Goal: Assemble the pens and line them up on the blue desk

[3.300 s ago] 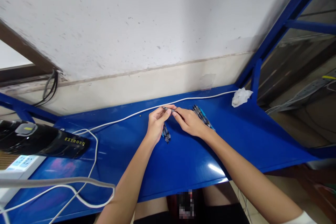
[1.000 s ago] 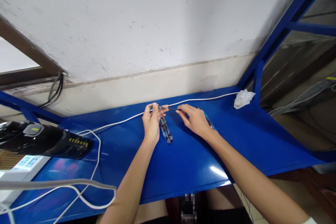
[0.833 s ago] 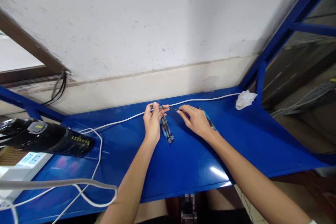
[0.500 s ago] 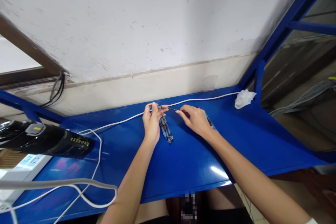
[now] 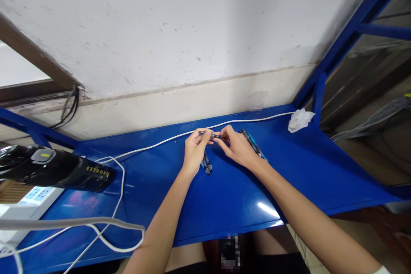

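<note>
My left hand [image 5: 194,155] is closed around a dark, slim pen [image 5: 215,136], held almost level above the back part of the blue table. At the pen's right end, the fingertips of my right hand [image 5: 236,147] pinch its narrow tip end; exactly what lies between them is partly hidden. Just below my left hand lies a small bunch of dark and blue pens [image 5: 207,167], partly covered by that hand. Beyond my right hand, several more black and blue pens [image 5: 253,144] rest side by side on the table.
The blue table [image 5: 224,205] meets a white wall behind. A black bottle [image 5: 80,173] stands at the left near a white power strip [image 5: 35,205]. A white cable [image 5: 154,145] runs along the back towards crumpled white tissue [image 5: 300,120]. A tiny speck [image 5: 175,141] lies left of my hand.
My left hand has moved right, closing the gap to my right hand. The thin rod that showed between them is now mostly hidden. More of the right-hand pens shows.
</note>
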